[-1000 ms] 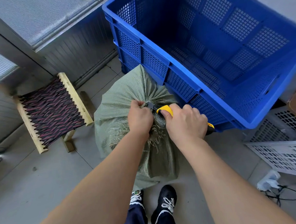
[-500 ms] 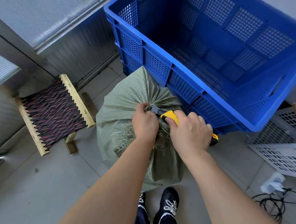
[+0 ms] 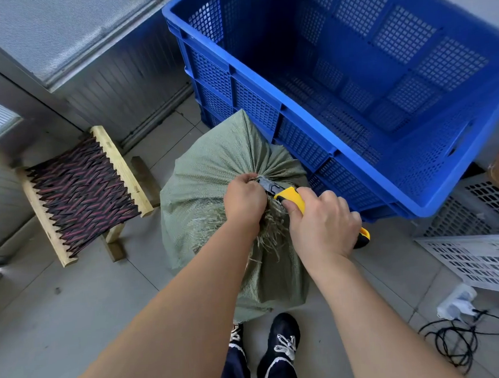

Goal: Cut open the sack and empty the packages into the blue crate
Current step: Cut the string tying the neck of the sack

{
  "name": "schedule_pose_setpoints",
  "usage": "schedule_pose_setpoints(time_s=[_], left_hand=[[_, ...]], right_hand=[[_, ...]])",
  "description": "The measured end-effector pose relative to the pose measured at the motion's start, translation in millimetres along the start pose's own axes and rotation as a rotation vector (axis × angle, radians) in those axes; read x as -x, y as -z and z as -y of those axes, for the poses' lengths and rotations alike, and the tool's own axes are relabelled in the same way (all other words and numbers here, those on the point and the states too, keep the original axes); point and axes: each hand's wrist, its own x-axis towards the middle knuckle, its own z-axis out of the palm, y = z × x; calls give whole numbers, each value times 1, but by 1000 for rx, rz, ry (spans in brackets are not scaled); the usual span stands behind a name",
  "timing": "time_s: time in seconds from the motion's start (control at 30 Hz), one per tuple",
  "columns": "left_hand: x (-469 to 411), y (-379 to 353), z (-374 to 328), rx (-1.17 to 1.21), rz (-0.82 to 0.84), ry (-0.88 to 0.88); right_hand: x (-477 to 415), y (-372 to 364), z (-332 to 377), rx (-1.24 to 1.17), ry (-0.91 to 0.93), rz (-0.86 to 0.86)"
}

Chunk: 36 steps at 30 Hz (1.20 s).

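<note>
A full green woven sack (image 3: 206, 177) stands on the floor against the near wall of a large blue crate (image 3: 305, 111). The crate looks empty inside. My left hand (image 3: 244, 199) grips the sack's gathered, tied neck, with frayed fibres hanging below it. My right hand (image 3: 323, 222) holds a yellow and black utility knife (image 3: 290, 196), and the knife's tip lies at the neck right beside my left fingers. The packages inside the sack are hidden.
A small wooden stool (image 3: 80, 194) with a woven seat stands to the left by the wall. White perforated crates (image 3: 480, 255) lie at the right, with a white plug adapter (image 3: 457, 302) and black cable (image 3: 460, 342) on the floor. My shoes (image 3: 278, 346) are below the sack.
The knife's tip has pushed a little further in toward the sack's neck beside my left hand. Both hands keep their grips.
</note>
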Motion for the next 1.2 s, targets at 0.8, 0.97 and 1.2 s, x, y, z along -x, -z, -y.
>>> schedule_pose_setpoints(time_s=[0.8,0.97,1.2], left_hand=[[-5,-19,5,-66,-37,-80],[-2,-16,4,-50,17,-86],[-3,-14,3,-61,5,-59]], right_hand=[[-10,15,-17,15,4,94],[-8,11,-19,23,24,33],[-7,17,-25,6,0,86]])
